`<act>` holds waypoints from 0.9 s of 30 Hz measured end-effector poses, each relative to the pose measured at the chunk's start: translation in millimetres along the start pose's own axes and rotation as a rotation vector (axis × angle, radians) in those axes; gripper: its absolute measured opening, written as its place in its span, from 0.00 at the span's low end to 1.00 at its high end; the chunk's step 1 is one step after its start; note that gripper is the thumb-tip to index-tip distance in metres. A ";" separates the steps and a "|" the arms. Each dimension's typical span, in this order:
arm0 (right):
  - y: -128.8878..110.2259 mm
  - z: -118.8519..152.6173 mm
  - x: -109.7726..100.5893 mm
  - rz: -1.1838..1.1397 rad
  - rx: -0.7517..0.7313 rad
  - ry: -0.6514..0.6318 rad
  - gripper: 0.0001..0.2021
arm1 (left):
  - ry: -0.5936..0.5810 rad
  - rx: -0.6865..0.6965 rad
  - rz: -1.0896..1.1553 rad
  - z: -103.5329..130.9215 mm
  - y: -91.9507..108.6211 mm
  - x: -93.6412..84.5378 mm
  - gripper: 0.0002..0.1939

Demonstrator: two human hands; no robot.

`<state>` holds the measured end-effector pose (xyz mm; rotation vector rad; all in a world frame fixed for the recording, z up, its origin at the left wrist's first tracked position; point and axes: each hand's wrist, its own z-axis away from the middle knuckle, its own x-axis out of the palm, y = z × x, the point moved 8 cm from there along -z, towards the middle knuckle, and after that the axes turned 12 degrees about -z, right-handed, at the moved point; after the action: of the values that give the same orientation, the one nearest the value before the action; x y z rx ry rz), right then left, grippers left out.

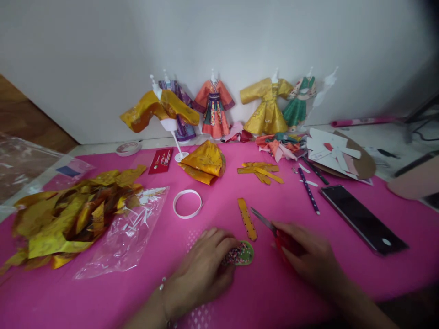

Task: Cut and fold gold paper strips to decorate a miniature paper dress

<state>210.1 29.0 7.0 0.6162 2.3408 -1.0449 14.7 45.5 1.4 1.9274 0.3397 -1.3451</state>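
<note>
My left hand (pixel 207 265) is closed around a small green oval piece (pixel 247 253) covered with dark and pink specks. Part of it is hidden under the fingers, and its exact kind is unclear. In my right hand (pixel 312 256) is a pair of red-handled scissors (pixel 265 220), its blades pointing up and left. Blur keeps me from telling whether the blades are apart. Between the hands and a little farther off lies a yellow strip (pixel 247 219) with dark dots along its edges. More yellow strips (pixel 260 171) lie in a loose pile behind it.
Miniature dresses on stands, among them an orange one (pixel 214 109), line the wall. Yellow scraps (pixel 68 219) and a clear plastic bag (pixel 130 242) lie left. A white ring (pixel 187 204) sits mid-table. At right are a dark pen (pixel 308 189) and a phone (pixel 363 219).
</note>
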 end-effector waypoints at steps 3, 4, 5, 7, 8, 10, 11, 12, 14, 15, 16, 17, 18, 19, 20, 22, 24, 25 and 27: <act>-0.6 -1.8 -1.6 -0.037 0.012 0.023 0.15 | 0.043 0.009 -0.013 -0.1 -3.0 -0.4 0.23; 0.0 -2.1 -1.8 -0.041 0.019 0.028 0.15 | 0.048 0.002 -0.023 0.3 -5.1 -0.1 0.23; 0.9 -2.1 -2.1 -0.042 0.024 0.032 0.15 | 0.054 -0.013 -0.037 0.9 -7.7 -0.2 0.22; 2.9 -1.6 -2.7 -0.039 0.030 0.037 0.15 | 0.063 -0.056 -0.065 2.3 -12.6 -1.4 0.20; 3.8 -1.2 -3.0 -0.042 0.030 0.040 0.14 | 0.067 -0.080 -0.078 3.1 -14.4 -2.5 0.19; 5.3 -0.6 -3.2 -0.056 0.030 0.039 0.15 | 0.064 -0.121 -0.105 4.2 -15.9 -4.6 0.19; 5.8 -0.5 -2.9 -0.065 0.031 0.033 0.15 | 0.051 -0.129 -0.118 4.2 -15.0 -4.9 0.19; 6.1 -0.5 -2.5 -0.074 0.033 0.026 0.15 | 0.031 -0.127 -0.128 3.9 -13.1 -4.5 0.20; 5.6 -0.8 -2.2 -0.080 0.031 0.020 0.15 | -0.020 -0.102 -0.135 2.7 -7.7 -2.5 0.20; 5.0 -1.1 -2.5 -0.077 0.028 0.023 0.15 | -0.045 -0.086 -0.132 2.0 -4.9 -1.2 0.19; 4.3 -1.4 -3.1 -0.071 0.026 0.029 0.15 | -0.066 -0.073 -0.128 1.4 -2.8 -0.1 0.18; 3.6 -1.8 -3.6 -0.066 0.024 0.034 0.15 | -0.080 -0.068 -0.128 0.8 -1.5 0.6 0.18; 2.8 -2.2 -3.9 -0.062 0.022 0.037 0.15 | -0.089 -0.064 -0.131 0.1 -0.7 1.1 0.17; 2.2 -2.5 -4.2 -0.060 0.022 0.039 0.15 | -0.093 -0.062 -0.135 -0.5 -0.2 1.3 0.16; 1.7 -2.9 -4.4 -0.059 0.021 0.041 0.15 | -0.094 -0.058 -0.139 -1.1 0.3 1.4 0.16; 0.8 -3.5 -4.8 -0.059 0.017 0.046 0.15 | -0.093 -0.049 -0.147 -2.1 1.1 1.7 0.15; 0.3 -4.1 -5.2 -0.066 0.009 0.053 0.15 | -0.093 -0.046 -0.155 -2.7 1.1 2.4 0.13; 0.0 -4.3 -5.3 -0.072 0.003 0.057 0.15 | -0.091 -0.045 -0.160 -2.8 0.8 2.7 0.13; -0.2 -4.8 -5.4 -0.082 -0.006 0.061 0.14 | -0.089 -0.042 -0.167 -2.4 0.1 3.9 0.14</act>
<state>212.9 31.6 13.1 0.5611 2.4400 -1.0683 18.1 46.4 -1.6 1.8306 0.4901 -1.5148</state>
